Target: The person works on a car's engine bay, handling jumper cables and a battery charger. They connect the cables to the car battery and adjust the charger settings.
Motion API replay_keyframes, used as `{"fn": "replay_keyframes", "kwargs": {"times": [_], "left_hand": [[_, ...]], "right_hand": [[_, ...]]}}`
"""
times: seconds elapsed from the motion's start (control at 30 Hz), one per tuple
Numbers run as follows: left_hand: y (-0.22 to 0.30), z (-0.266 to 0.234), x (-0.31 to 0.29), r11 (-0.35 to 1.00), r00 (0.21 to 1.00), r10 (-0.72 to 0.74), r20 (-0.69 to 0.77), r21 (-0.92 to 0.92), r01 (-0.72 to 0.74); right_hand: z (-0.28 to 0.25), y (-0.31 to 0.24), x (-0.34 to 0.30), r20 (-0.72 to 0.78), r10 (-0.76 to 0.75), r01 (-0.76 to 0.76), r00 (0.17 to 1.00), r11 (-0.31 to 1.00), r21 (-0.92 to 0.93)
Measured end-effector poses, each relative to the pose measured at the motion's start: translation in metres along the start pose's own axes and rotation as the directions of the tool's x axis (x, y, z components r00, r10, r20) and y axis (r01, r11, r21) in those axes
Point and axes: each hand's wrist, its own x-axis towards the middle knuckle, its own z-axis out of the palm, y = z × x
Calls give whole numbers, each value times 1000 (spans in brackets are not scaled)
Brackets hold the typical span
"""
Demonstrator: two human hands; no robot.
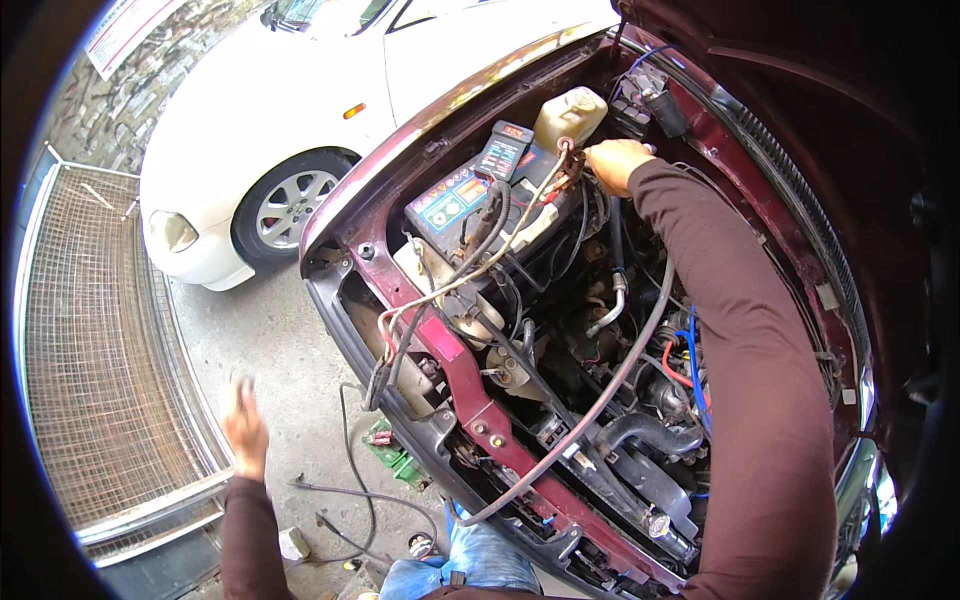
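Note:
My right hand (618, 165) reaches deep into the engine bay, at the far right corner of the car battery (450, 208). Its fingers are curled beside the battery's cable end (566, 150); what they grip, if anything, is hidden. On top of the battery rests a small black meter (505, 152) with a lit red display. A yellowed plastic reservoir (572, 116) stands just behind my fingers. Away to the left, over the concrete floor, my left hand (245, 430) is raised with its fingers stretched out, slightly blurred and holding nothing.
A thick grey hose (590, 415) arcs across the engine bay. Loose cables (365, 495) and a green object (395, 455) lie on the floor by the bumper. A white car (230, 130) stands beyond, and a wire-mesh panel (100, 340) is at the left. The raised hood overhangs the right side.

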Motion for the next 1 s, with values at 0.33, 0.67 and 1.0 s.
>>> {"fn": "replay_keyframes", "kwargs": {"times": [0.33,0.67,1.0], "left_hand": [[-114,-173,-395,439,473,-881,-11,356,825],[-52,-151,-243,827,899,-437,-27,381,413],[4,-131,-227,916,946,-193,260,392,79]], "right_hand": [[-19,11,20,236,-277,288,931,958,-11],[-14,7,18,161,-163,168,973,986,-18],[-36,27,-11,83,-122,104,989,975,197]]}}
